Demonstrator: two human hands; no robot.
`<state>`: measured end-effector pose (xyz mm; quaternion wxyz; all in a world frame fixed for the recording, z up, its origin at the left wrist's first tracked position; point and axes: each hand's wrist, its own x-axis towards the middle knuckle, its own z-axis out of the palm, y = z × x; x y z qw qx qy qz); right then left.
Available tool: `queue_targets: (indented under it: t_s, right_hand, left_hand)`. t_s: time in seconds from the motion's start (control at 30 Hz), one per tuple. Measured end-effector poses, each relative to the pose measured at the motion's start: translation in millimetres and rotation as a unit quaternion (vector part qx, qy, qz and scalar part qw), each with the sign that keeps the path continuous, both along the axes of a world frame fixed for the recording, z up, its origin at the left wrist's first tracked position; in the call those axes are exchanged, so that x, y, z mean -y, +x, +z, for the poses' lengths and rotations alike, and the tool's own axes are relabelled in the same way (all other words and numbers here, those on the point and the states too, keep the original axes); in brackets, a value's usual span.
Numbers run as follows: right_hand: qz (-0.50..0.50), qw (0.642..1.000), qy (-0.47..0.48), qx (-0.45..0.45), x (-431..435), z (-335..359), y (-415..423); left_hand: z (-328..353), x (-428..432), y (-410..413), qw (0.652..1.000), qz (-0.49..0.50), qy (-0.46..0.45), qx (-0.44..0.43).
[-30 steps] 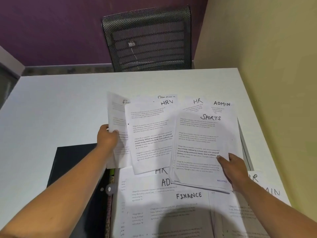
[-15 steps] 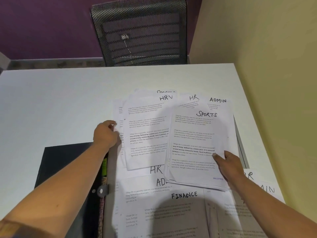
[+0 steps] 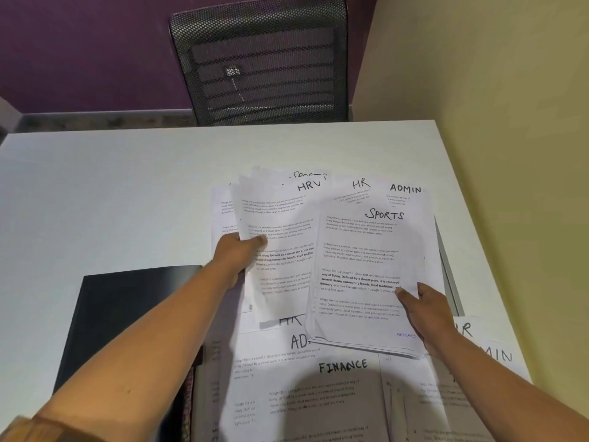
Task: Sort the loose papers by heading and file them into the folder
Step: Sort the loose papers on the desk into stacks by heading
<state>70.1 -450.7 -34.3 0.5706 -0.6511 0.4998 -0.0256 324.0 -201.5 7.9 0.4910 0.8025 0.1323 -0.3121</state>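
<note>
Loose printed papers with handwritten headings lie spread over the white table (image 3: pixel 105 199). My left hand (image 3: pixel 234 256) pinches the left edge of the sheet headed HR (image 3: pixel 280 237), thumb on top. My right hand (image 3: pixel 420 311) holds a thin stack topped by the SPORTS sheet (image 3: pixel 363 269) at its right edge, slightly raised. Sheets headed HR (image 3: pixel 360 186) and ADMIN (image 3: pixel 404 189) lie behind it. A FINANCE sheet (image 3: pixel 342 368) lies nearest me. The black folder (image 3: pixel 127 314) lies open at the left, partly under my left forearm.
A black mesh chair (image 3: pixel 261 59) stands beyond the table's far edge. A yellow wall (image 3: pixel 494 122) runs along the table's right side. More HR and ADMIN sheets (image 3: pixel 487 346) lie at the right edge, behind my right arm.
My left hand let the leftmost sheet drop flat, then moved right and took the HR sheet by its left edge. My right hand kept its hold on the SPORTS stack.
</note>
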Motion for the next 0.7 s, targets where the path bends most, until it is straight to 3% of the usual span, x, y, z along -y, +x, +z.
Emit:
queue_targets:
  t_s: [0.13, 0.23, 0.5, 0.7]
  right_hand:
    - [-0.009, 1.000, 0.005, 0.004, 0, 0, 1]
    - [-0.014, 1.000, 0.004, 0.003, -1, 1, 2]
    - [-0.017, 1.000, 0.004, 0.002, 0, -2, 0]
    - [-0.018, 1.000, -0.016, 0.007, -2, 1, 3]
  left_hand:
    - [3, -1, 10, 0.999, 0.007, 0.031, 0.021]
    - [-2, -13, 12, 0.996, -0.057, 0.050, 0.052]
    - [4, -27, 9, 0.992, -0.085, 0.040, 0.085]
    - [8, -28, 9, 0.978, -0.102, 0.052, 0.175]
